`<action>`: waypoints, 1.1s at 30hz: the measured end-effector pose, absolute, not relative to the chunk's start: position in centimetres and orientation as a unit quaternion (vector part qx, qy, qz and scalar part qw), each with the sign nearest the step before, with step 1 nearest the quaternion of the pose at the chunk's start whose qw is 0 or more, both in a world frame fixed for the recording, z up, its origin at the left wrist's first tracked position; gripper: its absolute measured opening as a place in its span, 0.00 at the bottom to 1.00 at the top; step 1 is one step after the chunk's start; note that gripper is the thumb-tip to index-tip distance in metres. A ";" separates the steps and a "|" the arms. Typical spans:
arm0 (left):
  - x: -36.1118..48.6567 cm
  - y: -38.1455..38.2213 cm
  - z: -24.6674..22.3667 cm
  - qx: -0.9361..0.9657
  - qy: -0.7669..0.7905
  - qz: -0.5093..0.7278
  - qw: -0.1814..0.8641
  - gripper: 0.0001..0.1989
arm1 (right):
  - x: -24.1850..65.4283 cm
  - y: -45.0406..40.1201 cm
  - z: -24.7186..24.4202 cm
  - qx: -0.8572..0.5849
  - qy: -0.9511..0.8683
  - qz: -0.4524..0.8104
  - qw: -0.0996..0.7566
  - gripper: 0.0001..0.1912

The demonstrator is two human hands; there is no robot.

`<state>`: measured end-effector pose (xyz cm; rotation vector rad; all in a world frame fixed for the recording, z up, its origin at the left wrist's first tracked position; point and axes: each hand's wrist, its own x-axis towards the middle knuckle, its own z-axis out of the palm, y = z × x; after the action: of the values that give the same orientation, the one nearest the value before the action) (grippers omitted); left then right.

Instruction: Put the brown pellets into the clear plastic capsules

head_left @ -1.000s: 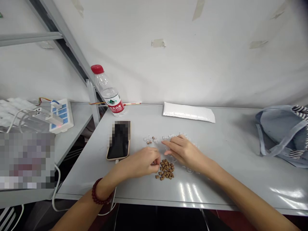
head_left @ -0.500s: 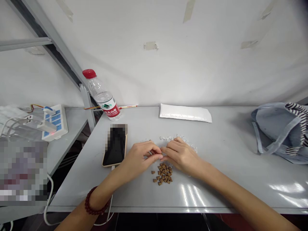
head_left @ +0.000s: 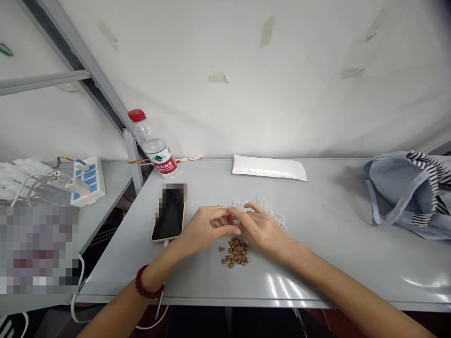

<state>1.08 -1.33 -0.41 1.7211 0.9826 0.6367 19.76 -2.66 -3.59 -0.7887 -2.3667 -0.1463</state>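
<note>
At the frame's centre the left hand [head_left: 207,230] and right hand [head_left: 262,230] meet, fingers curled in and touching or nearly so; whether they are clamped on anything I cannot tell, since they hide what lies between. Just below, the brown pieces [head_left: 238,249] lie on the counter [head_left: 327,239], mostly heaped, a few loose at the heap's left. Clear pieces [head_left: 267,205] lie just above the right hand. The brown ones should be light and slightly yielding, best pinched by their sides; the clear ones look slick, stiff, perhaps fragile, wanting a gentle mid-body grip.
</note>
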 end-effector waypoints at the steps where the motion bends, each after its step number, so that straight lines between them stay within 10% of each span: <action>1: 1.1 -1.4 -0.4 0.722 0.398 0.265 0.500 0.07 | 19.8 -2.7 -3.5 -0.299 -0.900 -0.053 0.312 0.22; 18: 0.0 -0.9 -3.3 0.909 0.377 0.164 0.073 0.08 | 21.8 0.5 -3.2 -0.378 -0.877 0.019 0.296 0.12; 26: 0.0 -0.6 -1.6 0.864 0.489 0.069 0.096 0.14 | 20.8 1.0 -4.5 -0.416 -0.879 0.095 0.212 0.14; 33: -1.7 -0.9 0.4 0.802 0.429 0.010 0.416 0.05 | 20.6 1.5 -5.0 -0.415 -0.881 0.087 0.211 0.12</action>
<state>-1.69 -0.93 0.39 2.0145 1.0771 0.0251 20.60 1.50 -4.97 -1.1528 -2.4488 0.2405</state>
